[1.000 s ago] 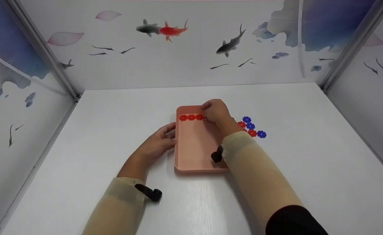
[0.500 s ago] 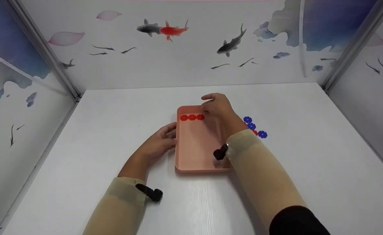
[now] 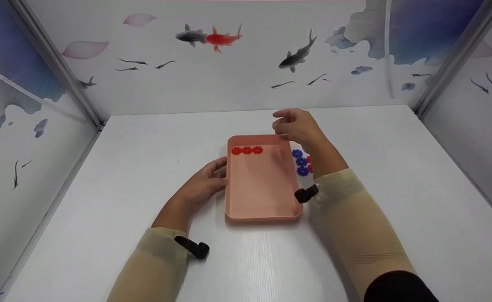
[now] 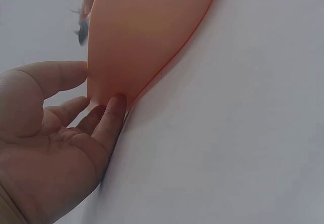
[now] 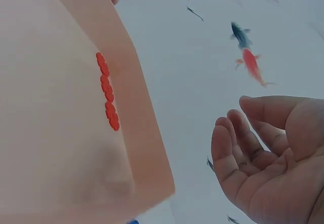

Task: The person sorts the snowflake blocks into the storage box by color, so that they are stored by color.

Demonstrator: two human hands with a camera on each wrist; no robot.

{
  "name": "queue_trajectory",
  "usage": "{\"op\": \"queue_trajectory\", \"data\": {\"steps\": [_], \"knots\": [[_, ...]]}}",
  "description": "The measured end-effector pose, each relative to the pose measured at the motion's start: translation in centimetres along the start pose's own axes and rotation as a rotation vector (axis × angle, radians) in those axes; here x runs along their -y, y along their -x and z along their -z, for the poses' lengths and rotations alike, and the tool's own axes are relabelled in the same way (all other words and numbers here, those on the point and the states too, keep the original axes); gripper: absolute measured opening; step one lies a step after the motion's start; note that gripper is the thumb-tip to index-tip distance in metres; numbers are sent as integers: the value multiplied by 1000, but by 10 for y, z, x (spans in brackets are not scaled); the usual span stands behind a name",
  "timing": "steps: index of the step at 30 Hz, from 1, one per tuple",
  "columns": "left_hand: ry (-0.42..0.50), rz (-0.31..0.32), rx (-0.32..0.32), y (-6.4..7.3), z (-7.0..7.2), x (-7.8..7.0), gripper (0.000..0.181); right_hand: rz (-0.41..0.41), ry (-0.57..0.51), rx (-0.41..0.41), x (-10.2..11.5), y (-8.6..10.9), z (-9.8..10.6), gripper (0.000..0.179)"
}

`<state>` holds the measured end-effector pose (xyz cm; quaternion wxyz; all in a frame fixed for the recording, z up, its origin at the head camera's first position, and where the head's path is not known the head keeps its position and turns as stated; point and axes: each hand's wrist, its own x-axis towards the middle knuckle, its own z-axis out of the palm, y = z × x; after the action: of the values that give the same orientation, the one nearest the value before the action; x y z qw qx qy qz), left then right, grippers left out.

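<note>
A shallow pink tray [image 3: 262, 184] lies on the white table, with three red flower-shaped plastic pieces [image 3: 247, 150] in a row along its far end. The left hand [image 3: 202, 184] touches the tray's left wall; thumb and fingertips [image 4: 117, 102] rest against it in the left wrist view. Above the tray's far right corner hovers the right hand [image 3: 298, 126], fingers loosely bent. The right wrist view shows nothing between the thumb and fingers of that right hand [image 5: 268, 153], which is apart from the tray wall.
Several blue flower-shaped pieces [image 3: 301, 162] lie right of the tray, beside red ones [image 3: 310, 167] partly hidden by the right forearm. White panels [image 3: 246, 84] printed with fish enclose the table at the back and sides. A black wrist camera mount [image 3: 306, 193] overlaps the tray's right edge.
The right hand has lifted out of the tray from the end of the red row, moving away and to the right. The left hand and the three red pieces stay put.
</note>
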<state>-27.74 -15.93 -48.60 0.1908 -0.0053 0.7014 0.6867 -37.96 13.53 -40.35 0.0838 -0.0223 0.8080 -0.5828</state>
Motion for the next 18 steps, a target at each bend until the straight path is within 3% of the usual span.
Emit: {"op": "queue_trajectory", "data": {"steps": [8,18], "knots": [[23,-10,34,-1,2,1,81,22,108,-4,-21,20,40,40],[-8,-1,16,-2,1,1,80,-52,206,-25,-48,28,75,44]]}}
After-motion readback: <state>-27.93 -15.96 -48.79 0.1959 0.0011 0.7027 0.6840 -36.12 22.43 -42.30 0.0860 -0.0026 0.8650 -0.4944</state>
